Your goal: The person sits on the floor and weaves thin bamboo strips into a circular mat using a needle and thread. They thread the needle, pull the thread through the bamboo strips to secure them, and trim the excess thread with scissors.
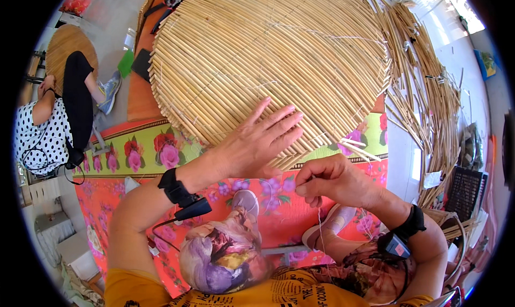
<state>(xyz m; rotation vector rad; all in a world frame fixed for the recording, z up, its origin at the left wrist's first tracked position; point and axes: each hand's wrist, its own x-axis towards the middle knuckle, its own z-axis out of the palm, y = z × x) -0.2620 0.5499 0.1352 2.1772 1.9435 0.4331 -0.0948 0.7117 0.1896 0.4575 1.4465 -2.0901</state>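
Note:
A large round mat of straw-coloured reed stalks (pixel 268 55), laid side by side and bound with pale thread, lies in front of me. My left hand (pixel 257 138) rests on its near edge with the fingers spread over the stalks; the thumb is partly hidden. Just right of it, off the mat's near edge, my right hand (pixel 335 181) is closed in a pinch. A thin white thread (pixel 321 221) hangs down from these fingers. A few pale stalk ends (pixel 360 147) stick out from the mat's edge above my right hand.
The mat's support wears a floral red and green cloth (pixel 214 186). Pruning shears (pixel 170 2) lie by the mat's far left edge. Long loose reeds (pixel 424 76) are heaped at the right, near a black crate (pixel 466 191). Another person (pixel 48 124) sits at the left.

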